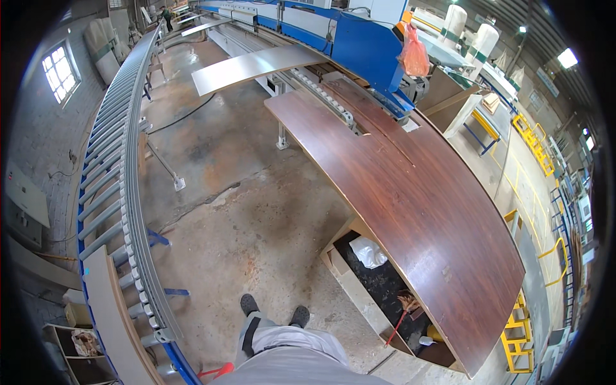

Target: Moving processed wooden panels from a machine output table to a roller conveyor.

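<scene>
Dark brown wood-grain laminated panel (410, 212) is lying flat and unattended, stretching from the centre of the frame down to the lower right. Its upper end is resting against the roller track of the long blue panel-processing machine (359, 38) at the top. Its lower end is overhanging an open wooden box (343, 273) that is holding a crumpled white bag (367, 251) and a red-handled tool (398, 324).

Neither the left hand nor the right hand is showing in the frame, so I cannot tell whether they are released, clenched or grasping anything. Only the person's grey trousers (282, 346) and dark shoes (249, 303) are showing at the bottom centre. The person is standing on the stained concrete floor (244, 205), a little apart from the panel's near long edge.

A thin grey rectangular sheet (256, 67) is sticking out from the machine in the upper middle, well apart from the person. A curving grey roller conveyor (122, 160) is running down the left side, carrying a pale board (115, 321) at the lower left. An orange plastic bag (414, 54) is hanging on the machine.

As I judge it, the work is sitting between handlings. The person is facing the panel without touching it. Moving so long a board would call for stepping closer and taking the near edge with both hands spread wide, keeping it level.
</scene>
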`<state>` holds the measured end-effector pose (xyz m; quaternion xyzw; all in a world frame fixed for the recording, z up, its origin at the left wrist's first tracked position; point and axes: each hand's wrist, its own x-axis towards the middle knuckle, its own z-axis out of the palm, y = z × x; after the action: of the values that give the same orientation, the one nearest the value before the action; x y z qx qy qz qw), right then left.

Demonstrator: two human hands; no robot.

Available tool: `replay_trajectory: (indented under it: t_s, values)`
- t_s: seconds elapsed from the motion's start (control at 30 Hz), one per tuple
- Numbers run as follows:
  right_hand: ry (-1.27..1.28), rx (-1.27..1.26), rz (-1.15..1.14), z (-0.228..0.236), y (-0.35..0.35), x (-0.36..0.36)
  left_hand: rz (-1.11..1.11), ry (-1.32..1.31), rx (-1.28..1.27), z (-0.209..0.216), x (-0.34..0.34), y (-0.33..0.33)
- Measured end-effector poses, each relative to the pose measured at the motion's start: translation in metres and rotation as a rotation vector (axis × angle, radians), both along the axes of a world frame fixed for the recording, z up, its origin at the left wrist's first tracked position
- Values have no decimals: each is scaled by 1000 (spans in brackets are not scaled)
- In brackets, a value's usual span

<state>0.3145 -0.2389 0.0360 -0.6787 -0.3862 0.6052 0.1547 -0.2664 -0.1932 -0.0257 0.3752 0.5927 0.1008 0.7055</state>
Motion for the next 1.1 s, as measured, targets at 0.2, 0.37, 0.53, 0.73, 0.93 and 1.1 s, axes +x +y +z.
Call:
replay_trajectory:
  t_s: [0.2,0.37,0.53,0.73,0.93,1.1]
  values:
    - [49,2,17,-8,3,8,35,11,-42,-5,6,19]
    - [65,19,16,-9,11,28,46,-6,-63,-17,25,54]
    - [106,40,7,-16,19,30,49,3,-79,-12,33,102]
    - [173,32,-11,-27,17,22,48,33,-133,17,40,159]
    - [-211,73,-666,-51,81,48,-78,356,204,-5,69,240]
    - [-403,420,-616,33,188,42,141,37,77,-52,112,278]
